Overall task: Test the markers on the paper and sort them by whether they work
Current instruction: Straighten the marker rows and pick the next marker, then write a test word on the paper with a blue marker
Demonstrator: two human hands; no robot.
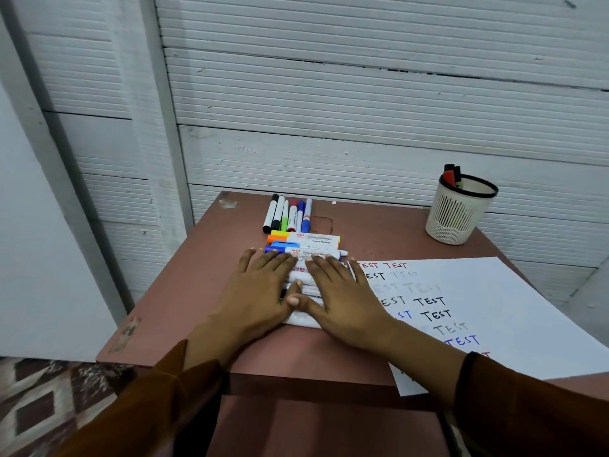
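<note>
Left hand (260,291), right hand (342,298), both spread flat (thumbs touching), pressing row of markers (304,278) beneath.

Makeshift study or storage corner: small reddish-brown table (362,222) against white ribbed wall panels (362,94); patterned floor covering (39,404) alongside.

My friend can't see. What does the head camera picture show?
Both hands, left and right, lie flat on a row of markers on a table. More markers lie behind, paper with "TEST" written many times lies to the right, and a cup holds a few markers.
</note>
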